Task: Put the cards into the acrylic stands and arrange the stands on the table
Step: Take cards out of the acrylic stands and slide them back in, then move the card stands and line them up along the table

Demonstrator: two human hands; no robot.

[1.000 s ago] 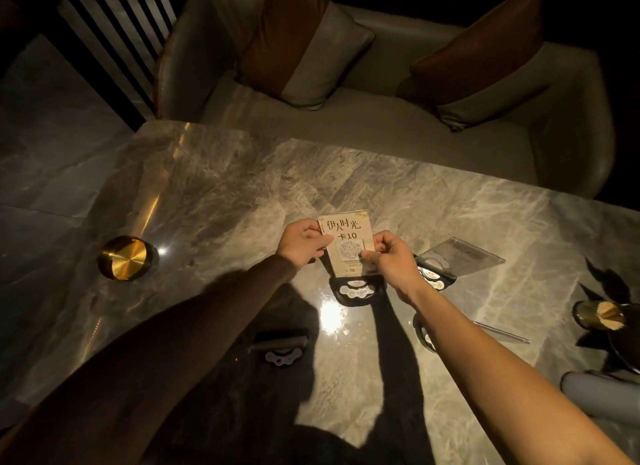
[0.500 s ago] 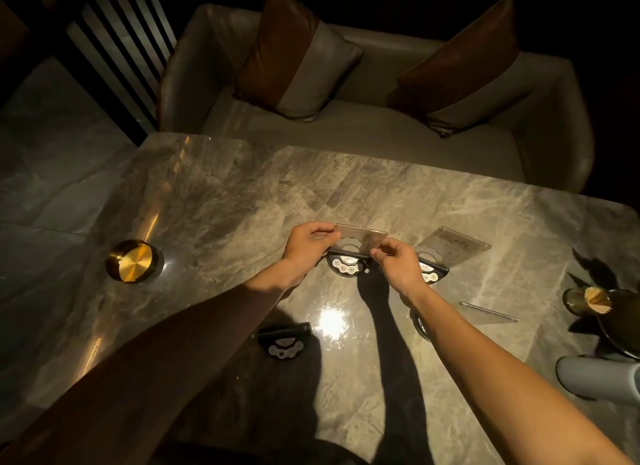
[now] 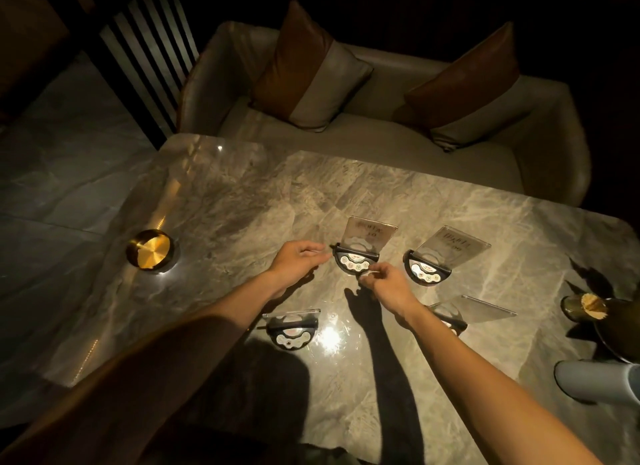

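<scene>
An acrylic stand (image 3: 367,240) with a printed card in it stands on its black half-round base on the marble table (image 3: 221,201). My left hand (image 3: 297,260) rests just left of that base, fingers loosely curled, holding nothing. My right hand (image 3: 385,285) has thumb and forefinger pinched at the base's front right edge. A second stand with a card (image 3: 451,248) stands to the right. A third stand (image 3: 292,326) sits nearer me on the left. A fourth stand (image 3: 481,308) lies tilted beside my right wrist, partly hidden by it.
A round brass dish (image 3: 149,254) sits at the table's left. At the right edge are a dark holder with a pale tuft (image 3: 585,307) and a grey cylinder (image 3: 599,379). A sofa (image 3: 381,132) with two cushions stands beyond the table.
The stand with its card, held upright facing me a second ago, was turned and set down on the table farther away. My left hand has let go and drawn slightly left.
</scene>
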